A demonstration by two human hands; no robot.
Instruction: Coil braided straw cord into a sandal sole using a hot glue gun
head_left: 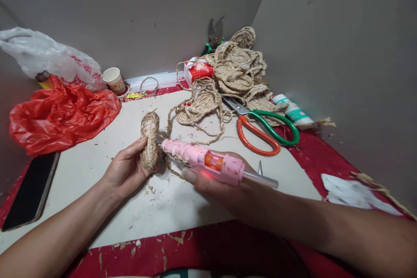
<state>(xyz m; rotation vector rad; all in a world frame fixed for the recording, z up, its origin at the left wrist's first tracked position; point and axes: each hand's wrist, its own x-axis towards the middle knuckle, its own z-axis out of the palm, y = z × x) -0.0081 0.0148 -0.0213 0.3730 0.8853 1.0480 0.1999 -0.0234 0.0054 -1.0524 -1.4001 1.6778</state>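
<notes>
I can't see most fingers of the left hand: the straw piece covers them. The gun hides fingers of the right hand, and its tip is too blurry to tell if it touches. Near the table's back right corner, the scissors' tips hide under the pile. By the back left corner, the white bag is cut off.

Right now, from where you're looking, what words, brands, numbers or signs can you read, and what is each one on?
None can be read with certainty.
White bag: red characters, too creased and blurred to quote.
Cup: small orange print, too small to read.
Red-and-white box: pale markings, too blurred.
Green-and-white packet: faint marks, too small.
Glue gun: no lettering I can make out.
</notes>
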